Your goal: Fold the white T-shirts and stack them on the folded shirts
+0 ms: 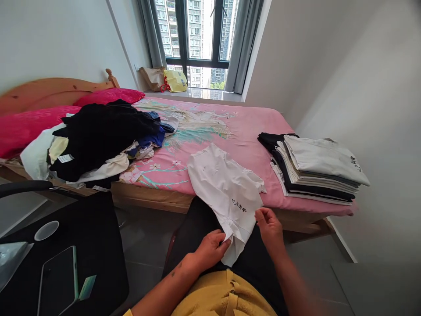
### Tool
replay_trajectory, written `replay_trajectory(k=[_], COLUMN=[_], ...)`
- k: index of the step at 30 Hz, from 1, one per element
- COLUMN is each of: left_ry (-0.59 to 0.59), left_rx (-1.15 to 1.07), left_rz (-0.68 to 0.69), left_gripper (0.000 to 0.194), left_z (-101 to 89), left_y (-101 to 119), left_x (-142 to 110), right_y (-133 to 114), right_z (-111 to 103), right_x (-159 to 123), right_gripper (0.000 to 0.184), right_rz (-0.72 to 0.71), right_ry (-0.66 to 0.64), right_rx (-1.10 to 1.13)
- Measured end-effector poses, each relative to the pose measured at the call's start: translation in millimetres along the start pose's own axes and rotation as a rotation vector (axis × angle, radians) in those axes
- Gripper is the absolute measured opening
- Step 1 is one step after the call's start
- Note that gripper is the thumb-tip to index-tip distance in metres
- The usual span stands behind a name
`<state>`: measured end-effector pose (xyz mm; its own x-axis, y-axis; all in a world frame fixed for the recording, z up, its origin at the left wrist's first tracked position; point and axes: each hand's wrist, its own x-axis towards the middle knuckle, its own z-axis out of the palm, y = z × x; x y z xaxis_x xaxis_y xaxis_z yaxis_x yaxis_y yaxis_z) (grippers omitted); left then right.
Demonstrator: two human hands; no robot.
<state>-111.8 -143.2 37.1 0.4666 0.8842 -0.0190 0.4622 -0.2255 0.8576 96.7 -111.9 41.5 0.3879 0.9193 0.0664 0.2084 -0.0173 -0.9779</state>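
Note:
A white T-shirt (226, 184) with small dark lettering lies across the near edge of the bed, and its lower end drapes over my lap. My left hand (212, 248) grips the shirt's near end, with the cloth bunched at thumb and fingers. At the shirt's right edge, my right hand (270, 226) is closed in a pinch on the cloth. Right of the shirt stands a stack of folded clothes (322, 164), a white piece with dark lettering on top. To the left sits a loose heap of clothes (108, 131), mostly black, with white and blue pieces.
A pink flowered sheet (256, 118) covers the bed. Two red pillows (29, 127) lie by the wooden headboard (62, 87). On the black chair (95, 232) at left are a phone (58, 281), a card (87, 287) and a white round object (46, 230). Bags (176, 80) stand on the windowsill.

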Motion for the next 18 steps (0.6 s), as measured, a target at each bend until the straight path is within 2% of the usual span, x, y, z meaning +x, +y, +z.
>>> replay_trajectory(k=[3, 5, 9, 13, 15, 17, 18], left_ry=[0.058, 0.054, 0.077, 0.065, 0.013, -0.024, -0.034], left_rx=[-0.041, -0.077, -0.074, 0.019, 0.092, 0.157, 0.189], left_rz=[0.074, 0.097, 0.067, -0.004, -0.006, 0.031, 0.055], left_gripper=[0.033, 0.033, 0.037, 0.039, 0.038, 0.033, 0.032], left_z=[1.0, -0.1, 0.3, 4.9, 8.6, 13.1, 15.5], left_y=[9.8, 15.4, 18.9, 11.0, 7.6, 7.3, 8.4], left_x=[12.5, 16.1, 9.6, 1.5, 0.6, 0.8, 0.9], right_y=[-13.5, -14.8, -9.5, -0.4, 6.3, 11.9, 13.1], right_z=[3.9, 7.0, 5.8, 4.3, 10.4, 20.5, 25.7], right_x=[-39.6, -54.3, -55.7, -53.4, -56.9, -60.2, -60.7], right_gripper=[0.046, 0.055, 0.026, 0.032, 0.044, 0.057, 0.057], right_rz=[-0.091, -0.116, -0.058, 0.055, 0.101, 0.089, 0.082], right_ry=[-0.254, -0.3, -0.291, -0.519, -0.527, -0.442, -0.407], right_rx=[-0.139, -0.179, -0.345, -0.415, -0.317, -0.176, -0.105])
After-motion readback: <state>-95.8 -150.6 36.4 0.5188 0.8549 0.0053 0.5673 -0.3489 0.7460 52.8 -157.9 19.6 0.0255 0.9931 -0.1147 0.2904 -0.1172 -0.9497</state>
